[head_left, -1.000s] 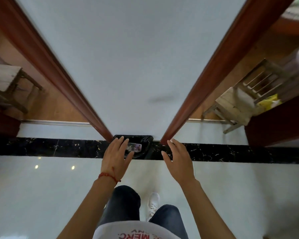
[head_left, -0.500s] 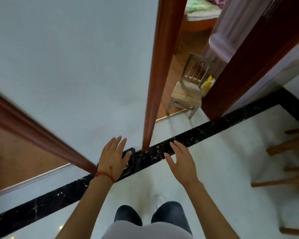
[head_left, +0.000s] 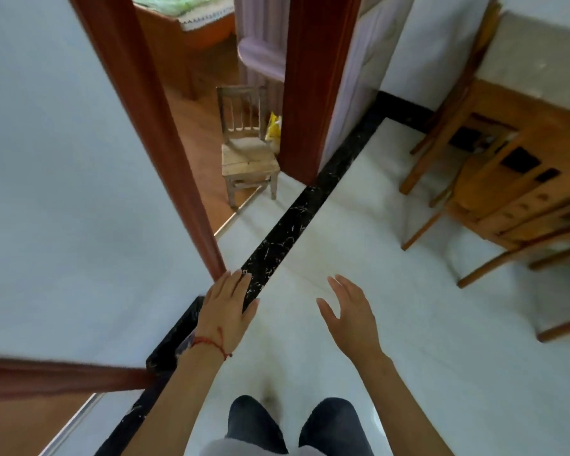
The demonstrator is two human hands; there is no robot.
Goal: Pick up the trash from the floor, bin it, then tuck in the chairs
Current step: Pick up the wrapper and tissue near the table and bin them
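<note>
1. Hanging out in front of the body, the left hand (head_left: 226, 311) with a red thread bracelet on its wrist (head_left: 211, 343) has its fingers straight and close together, holding nothing; it covers part of the black speckled marble floor strip (head_left: 287, 232).
2. Its partner, the right hand (head_left: 351, 312), is likewise empty, fingers spread a little and relaxed, thumb out to the side. Both hands seem free because no trash is being carried.
3. Partly hidden behind the left wrist sits a black bin-like shape (head_left: 175, 337) against the pale wall, just beside the red-brown wooden door frame (head_left: 152, 126); its contents cannot be told.
4. No loose trash shows on the white glossy tiled floor (head_left: 359, 225), so the binning step looks done, as far as this view reaches.
5. Standing at the far right, the light-brown wooden dining chairs (head_left: 520, 199) sit close to the grey-topped wooden table (head_left: 540, 64), legs splayed across the tiles, well apart from the hands. They are probably the next target.
6. A small weathered wooden chair (head_left: 247, 156) stands in the doorway, with a yellow bag (head_left: 273, 126) just behind it.
</note>
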